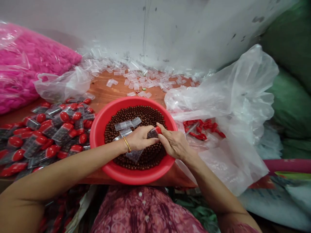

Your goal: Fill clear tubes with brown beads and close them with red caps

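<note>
Over a red basin [96, 136] of small brown beads [150, 113], both hands meet at one small clear plastic box with a red cap [153, 132]. My left hand [139, 138], with a gold bangle at the wrist, is closed around the box's clear body, which looks dark inside. At its other end, the fingers of my right hand [173, 142] press on the red cap. Several clear empty boxes [123, 125] lie on the beads beside and beneath my left hand. My fingers hide part of the box.
A heap of filled red-capped boxes [52, 129] lies left of the basin. Loose clear boxes [143, 77] are scattered behind it. On the right, red caps [205, 127] sit in a crumpled plastic bag [228, 94]. A bag of pink pieces [31, 64] stands far left.
</note>
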Available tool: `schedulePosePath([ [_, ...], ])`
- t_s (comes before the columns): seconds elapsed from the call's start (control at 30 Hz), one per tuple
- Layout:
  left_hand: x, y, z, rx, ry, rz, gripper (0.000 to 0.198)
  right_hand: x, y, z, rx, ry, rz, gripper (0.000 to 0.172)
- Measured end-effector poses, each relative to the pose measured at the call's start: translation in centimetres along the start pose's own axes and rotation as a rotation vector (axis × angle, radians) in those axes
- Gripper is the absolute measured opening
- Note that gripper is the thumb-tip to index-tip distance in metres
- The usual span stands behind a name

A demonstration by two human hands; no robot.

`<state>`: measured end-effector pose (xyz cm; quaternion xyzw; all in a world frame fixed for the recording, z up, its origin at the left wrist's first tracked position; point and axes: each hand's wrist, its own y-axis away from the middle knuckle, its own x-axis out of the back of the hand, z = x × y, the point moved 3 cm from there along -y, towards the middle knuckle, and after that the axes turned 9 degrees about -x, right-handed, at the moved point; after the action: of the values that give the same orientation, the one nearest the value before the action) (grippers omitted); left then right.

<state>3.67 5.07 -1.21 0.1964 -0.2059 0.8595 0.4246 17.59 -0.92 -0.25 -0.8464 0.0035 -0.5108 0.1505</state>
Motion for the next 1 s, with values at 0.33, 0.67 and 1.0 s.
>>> schedulePosePath([
  [0.33,-0.3,-0.4,1.9,0.136,-0.275,-0.234,0.009,-1.7,-3.3,-0.5,-0.433,-0.887,0.156,0.073],
  [0.67,-1.2,0.5,1.8,0.100,-0.628,-0.364,0.025,-3.8,-3.5,-2.0,-0.307,-0.893,-0.132,0.085],
  [1.0,0.7,-0.5,3.7,0.088,-0.465,-0.157,0.012,0.6,-2.3,-1.5,-0.186,-1.022,0.499,0.065],
])
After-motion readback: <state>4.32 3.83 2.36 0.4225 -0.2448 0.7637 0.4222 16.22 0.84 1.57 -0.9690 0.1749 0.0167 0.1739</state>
